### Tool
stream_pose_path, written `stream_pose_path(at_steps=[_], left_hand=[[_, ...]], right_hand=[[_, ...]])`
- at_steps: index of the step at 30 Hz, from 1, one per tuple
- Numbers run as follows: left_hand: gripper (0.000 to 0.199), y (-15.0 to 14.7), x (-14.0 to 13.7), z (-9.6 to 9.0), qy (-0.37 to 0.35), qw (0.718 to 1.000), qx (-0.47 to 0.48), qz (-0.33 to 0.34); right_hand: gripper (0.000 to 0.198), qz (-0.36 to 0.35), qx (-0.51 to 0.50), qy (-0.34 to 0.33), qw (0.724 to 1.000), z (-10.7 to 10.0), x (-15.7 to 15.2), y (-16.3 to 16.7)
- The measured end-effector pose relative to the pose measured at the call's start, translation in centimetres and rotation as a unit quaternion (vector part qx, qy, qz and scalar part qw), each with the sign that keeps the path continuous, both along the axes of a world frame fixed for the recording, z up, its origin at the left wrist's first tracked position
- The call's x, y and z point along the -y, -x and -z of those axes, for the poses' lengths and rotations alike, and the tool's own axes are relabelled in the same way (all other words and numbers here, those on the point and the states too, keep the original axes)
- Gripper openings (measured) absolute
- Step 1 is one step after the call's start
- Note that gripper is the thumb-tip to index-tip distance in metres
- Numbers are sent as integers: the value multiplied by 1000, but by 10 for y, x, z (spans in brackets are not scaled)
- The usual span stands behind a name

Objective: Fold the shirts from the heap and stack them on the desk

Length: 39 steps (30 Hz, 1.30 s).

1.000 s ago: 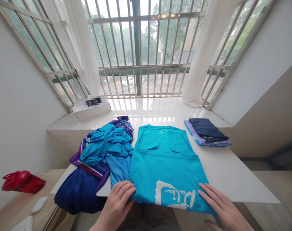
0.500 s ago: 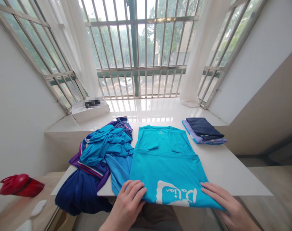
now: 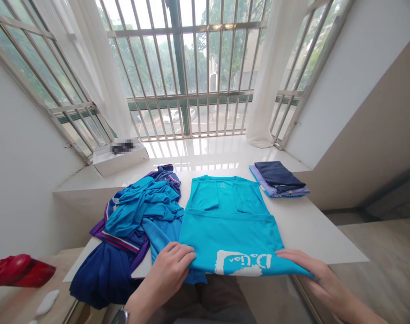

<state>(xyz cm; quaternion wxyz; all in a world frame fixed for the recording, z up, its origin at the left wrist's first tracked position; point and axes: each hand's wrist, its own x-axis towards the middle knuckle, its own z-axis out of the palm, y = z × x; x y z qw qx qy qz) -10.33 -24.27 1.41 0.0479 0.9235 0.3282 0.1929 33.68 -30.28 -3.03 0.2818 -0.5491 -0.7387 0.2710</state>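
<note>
A turquoise T-shirt [image 3: 230, 231] with white lettering lies partly folded on the white table, its lower part turned up towards the neckline. My left hand [image 3: 171, 265] is closed on the near left corner, fingers on top and thumb hidden. At the near right corner, my right hand [image 3: 311, 268] holds the cloth between its fingers above and thumb below. The near folded edge runs between both hands at the table's front. Left of the shirt is a crumpled heap of clothes [image 3: 140, 202] in turquoise, blue and purple, with dark blue cloth [image 3: 102, 274] hanging over the edge.
A stack of folded clothes [image 3: 279, 180] sits at the back right of the white table [image 3: 321, 240]. An open white box [image 3: 120, 163] stands on the sill before the barred window. A red bottle [image 3: 24, 271] and a white object [image 3: 47, 302] are at the lower left.
The view has shifted slightly. Both hands have drawn the shirt's near edge up and away from me a little, and blue cloth now shows beneath it by my left hand.
</note>
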Motion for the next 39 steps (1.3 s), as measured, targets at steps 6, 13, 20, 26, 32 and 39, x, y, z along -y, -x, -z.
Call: stream_pose_path(at_steps=[6, 13, 20, 26, 32, 39], left_hand=[[28, 18, -7, -12, 116, 990, 68, -40], [20, 34, 2, -46, 233, 967, 98, -15], [24, 21, -82, -78, 271, 953, 135, -23], [34, -14, -195, -38, 282, 951, 127, -27], [37, -23, -236, 18, 254, 955, 118, -93], [37, -19, -237, 34, 234, 954, 139, -127]], right_hand=[[35, -17, -8, 36, 999, -18, 3, 4], [35, -24, 4, 77, 997, -56, 19, 3], [41, 20, 22, 68, 997, -99, -35, 2], [51, 73, 9, 70, 995, -71, -126, -6], [52, 120, -51, 79, 988, -16, -176, -8], [46, 188, -84, 68, 976, 0, -179, -8]])
